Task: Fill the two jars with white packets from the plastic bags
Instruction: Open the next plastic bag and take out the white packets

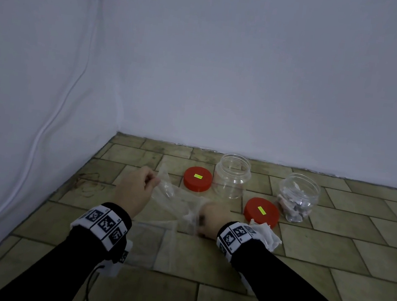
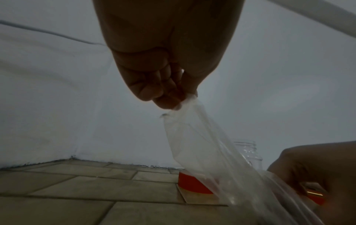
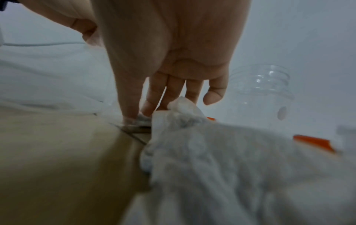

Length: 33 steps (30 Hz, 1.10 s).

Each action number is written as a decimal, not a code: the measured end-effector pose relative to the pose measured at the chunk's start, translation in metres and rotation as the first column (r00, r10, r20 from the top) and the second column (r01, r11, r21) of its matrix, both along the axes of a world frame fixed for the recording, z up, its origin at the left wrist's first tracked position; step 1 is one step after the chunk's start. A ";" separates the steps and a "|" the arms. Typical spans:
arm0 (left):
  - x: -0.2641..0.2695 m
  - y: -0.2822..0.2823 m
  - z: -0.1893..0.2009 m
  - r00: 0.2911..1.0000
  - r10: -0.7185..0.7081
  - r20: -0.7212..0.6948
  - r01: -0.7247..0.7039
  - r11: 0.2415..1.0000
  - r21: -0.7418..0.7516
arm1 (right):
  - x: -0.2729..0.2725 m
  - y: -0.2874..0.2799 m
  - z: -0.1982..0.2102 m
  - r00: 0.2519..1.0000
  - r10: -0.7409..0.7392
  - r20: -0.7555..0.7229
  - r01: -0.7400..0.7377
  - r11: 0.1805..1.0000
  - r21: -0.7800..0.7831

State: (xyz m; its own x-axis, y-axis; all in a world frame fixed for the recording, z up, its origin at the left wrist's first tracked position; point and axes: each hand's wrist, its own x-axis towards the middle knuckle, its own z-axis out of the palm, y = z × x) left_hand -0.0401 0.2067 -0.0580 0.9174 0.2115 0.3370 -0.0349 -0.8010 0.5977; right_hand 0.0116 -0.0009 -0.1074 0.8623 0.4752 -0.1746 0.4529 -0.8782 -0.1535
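Left hand (image 1: 134, 187) pinches the top corner of a clear plastic bag (image 1: 173, 197), fingers curled tight on the film, hand raised off the floor (image 1: 326, 281). Bag stretches from the left hand toward 4 o'clock down to the right hand (image 1: 211, 219). Right hand is low on the floor at the bag's other end; in the right wrist view its fingers (image 3: 152, 97) point down, fairly straight, tips on the bag and a white packet (image 3: 183, 106), but the blur makes it hard to say if it actually pinches anything. Pile of white packets (image 1: 267, 236) sits at 3 o'clock of the right wrist, touching the near red lid (image 1: 262, 211). Second red lid (image 1: 198, 178) lies at 12 o'clock of the bag. Empty jar (image 1: 232, 176) stands upright just at 3 o'clock of that lid. Second jar (image 1: 297, 197), partly filled with packets, stands at 2 o'clock of the near lid. Another flat plastic bag (image 1: 152, 245) lies on the floor between the 2 wrists. White cable (image 1: 52, 118) hangs down the left wall.
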 end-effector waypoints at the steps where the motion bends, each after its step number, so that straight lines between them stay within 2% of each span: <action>1: 0.000 0.002 0.000 1.000 0.001 -0.002 -0.001 1.000 0.004 | -0.001 -0.002 0.000 1.000 -0.016 -0.004 0.016 0.999 0.034; 6: 0.001 0.007 -0.003 0.999 0.033 -0.035 -0.033 0.999 0.002 | -0.006 -0.012 0.002 0.985 -0.172 -0.025 0.174 0.978 0.116; 10: 0.000 0.013 0.000 0.997 0.055 -0.059 -0.056 0.998 -0.020 | -0.008 -0.026 0.009 0.941 -0.324 -0.094 0.328 0.944 0.040; 11: -0.001 0.014 0.000 0.998 0.042 -0.051 -0.044 0.999 -0.029 | -0.007 -0.029 0.010 0.934 -0.335 -0.122 0.345 0.936 0.072; 13: -0.003 0.014 0.003 0.999 0.013 -0.038 -0.015 0.999 -0.046 | -0.006 -0.030 0.009 0.938 -0.303 -0.170 0.339 0.907 0.251; 15: -0.006 0.011 0.004 1.000 -0.017 -0.010 0.017 0.997 -0.080 | -0.007 -0.026 0.012 0.935 -0.253 -0.248 0.348 0.786 0.511; 17: -0.009 0.006 0.005 0.998 -0.054 0.031 0.058 0.988 -0.144 | -0.010 -0.019 0.019 0.944 -0.178 -0.278 0.326 0.637 0.699; 19: -0.013 0.003 0.005 0.992 -0.103 0.076 0.116 0.973 -0.200 | -0.011 -0.013 0.026 0.942 -0.180 -0.282 0.334 0.549 0.766; 22: -0.018 0.004 0.005 0.985 -0.141 0.104 0.165 0.945 -0.282 | -0.009 -0.011 0.028 0.929 -0.300 -0.216 0.348 0.509 0.788; 26: -0.020 0.007 0.000 0.986 -0.133 0.100 0.147 0.977 -0.154 | -0.013 -0.007 0.031 0.923 -0.331 -0.196 0.321 0.384 0.866; 28: -0.020 0.008 -0.002 0.992 -0.069 0.104 0.081 0.990 -0.116 | -0.017 -0.003 0.032 0.937 -0.305 -0.167 0.279 0.370 0.886; 31: -0.019 0.009 -0.002 0.996 0.044 0.083 -0.031 0.989 -0.148 | -0.020 0.002 0.027 0.955 -0.286 -0.077 0.201 0.436 0.877; 33: -0.020 0.011 -0.001 0.997 0.031 0.068 -0.020 0.987 -0.158 | -0.024 0.005 0.026 0.955 -0.290 -0.061 0.194 0.455 0.869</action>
